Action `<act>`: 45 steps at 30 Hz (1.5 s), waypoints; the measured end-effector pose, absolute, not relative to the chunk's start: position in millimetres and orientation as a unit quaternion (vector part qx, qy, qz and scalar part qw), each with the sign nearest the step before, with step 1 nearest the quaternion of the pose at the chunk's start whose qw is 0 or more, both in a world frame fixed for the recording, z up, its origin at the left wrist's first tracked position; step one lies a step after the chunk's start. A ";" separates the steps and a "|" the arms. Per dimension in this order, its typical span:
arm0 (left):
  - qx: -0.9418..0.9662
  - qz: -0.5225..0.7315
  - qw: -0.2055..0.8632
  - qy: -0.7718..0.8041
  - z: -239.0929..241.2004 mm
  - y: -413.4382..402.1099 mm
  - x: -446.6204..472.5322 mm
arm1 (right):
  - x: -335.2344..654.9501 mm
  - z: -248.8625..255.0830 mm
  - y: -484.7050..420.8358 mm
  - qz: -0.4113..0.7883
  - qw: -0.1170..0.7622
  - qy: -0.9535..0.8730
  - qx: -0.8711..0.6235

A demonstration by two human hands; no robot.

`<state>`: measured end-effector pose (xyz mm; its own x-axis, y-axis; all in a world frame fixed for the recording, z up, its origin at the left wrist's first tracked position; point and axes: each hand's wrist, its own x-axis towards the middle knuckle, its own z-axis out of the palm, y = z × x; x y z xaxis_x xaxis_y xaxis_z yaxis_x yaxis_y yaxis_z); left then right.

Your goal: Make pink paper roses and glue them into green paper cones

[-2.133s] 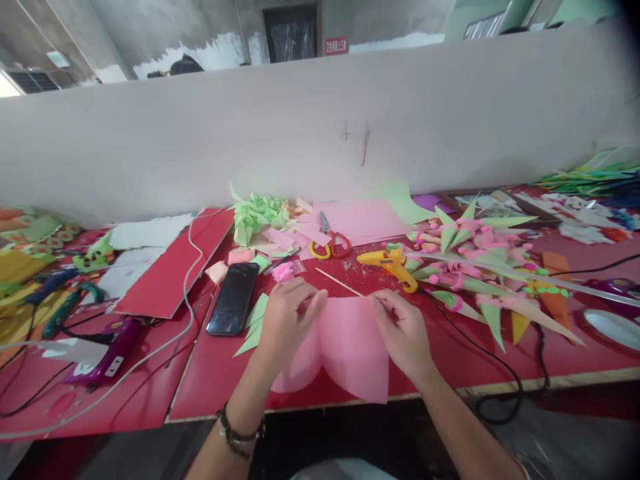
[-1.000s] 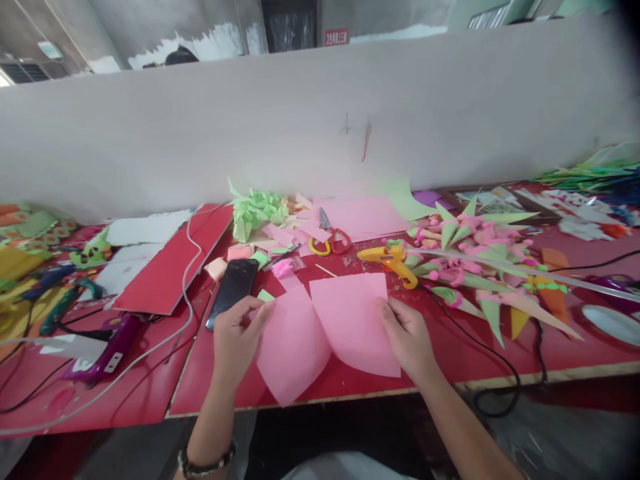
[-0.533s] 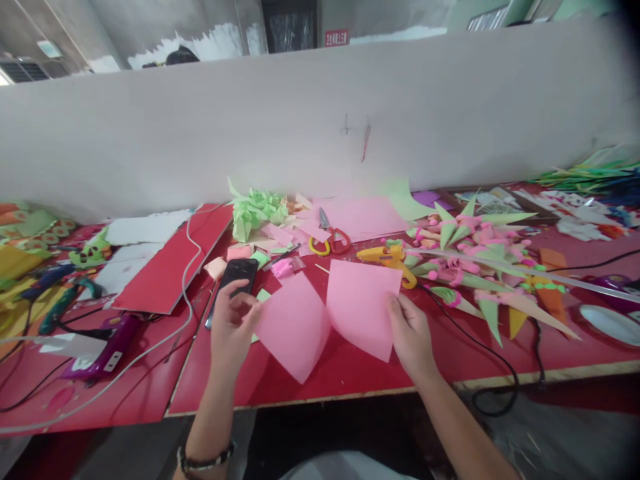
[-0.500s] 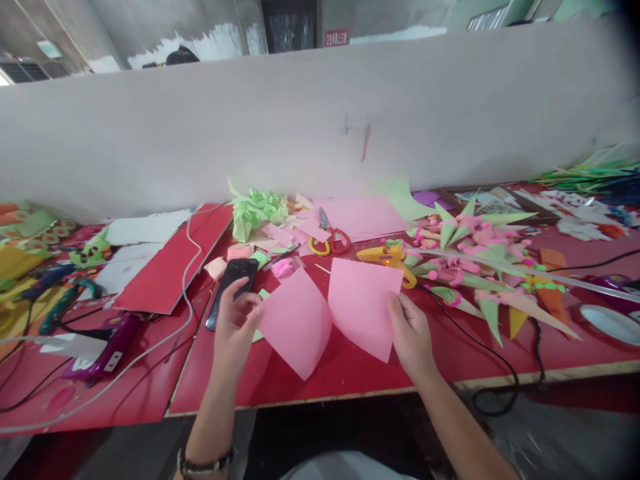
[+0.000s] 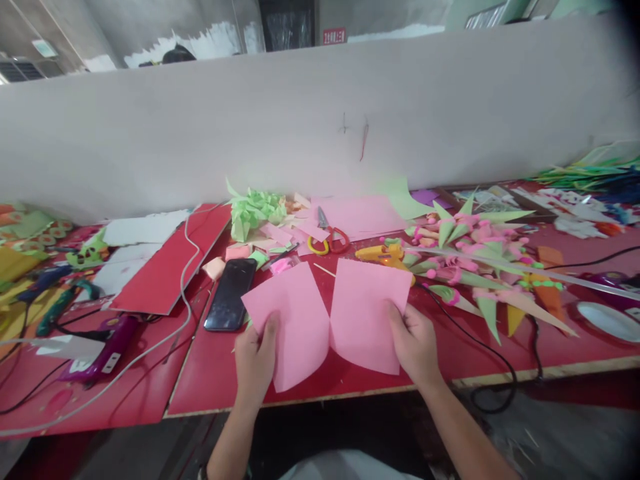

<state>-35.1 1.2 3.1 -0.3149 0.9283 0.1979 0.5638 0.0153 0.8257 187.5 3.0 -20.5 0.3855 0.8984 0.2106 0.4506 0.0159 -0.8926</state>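
Observation:
Two pink sheets of paper are held up side by side above the red table. My left hand [image 5: 257, 357] pinches the left pink sheet [image 5: 295, 313] near its outer edge, thumb on top. On the other side, my right hand [image 5: 413, 337] grips the right pink sheet [image 5: 364, 310] with the thumb across its face. Their inner edges meet at one point in the middle; whether they are joined there I cannot tell. A black phone [image 5: 231, 293] lies just beyond my left hand. Behind the right sheet, a yellow glue gun [image 5: 381, 253] is partly covered.
Scissors [image 5: 327, 237] with red and yellow handles rest near green paper scraps [image 5: 257, 210]. To the right is a pile of green and pink paper cones [image 5: 465, 253]. A red board [image 5: 175, 260] lies left, beside a white cable [image 5: 187, 293]. The white partition [image 5: 280, 127] stands behind.
My left hand has moved from the sheet's left corner, fingers loosely apart, down to its outer edge, closing on it. The left sheet has turned and its corner swung leftward. My right hand still holds its sheet.

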 end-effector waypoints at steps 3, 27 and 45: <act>0.540 0.449 0.203 0.683 5.7 2.0 -42.3 | 193.6 -14.9 4.2 0.197 0.504 -0.509 -0.670; 0.538 0.460 0.387 0.591 3.6 142.0 -39.9 | 190.1 -30.8 7.7 0.347 0.423 -0.627 -0.555; 0.894 0.049 0.169 0.412 -13.4 20.7 -36.3 | 215.5 -13.0 5.1 0.230 0.191 -0.855 -0.424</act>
<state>-36.3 20.7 -13.4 0.6561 0.7530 -0.0512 0.7199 -0.6041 0.3417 215.5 5.1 -13.0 -0.5674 0.8131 0.1304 0.6375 0.5340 -0.5554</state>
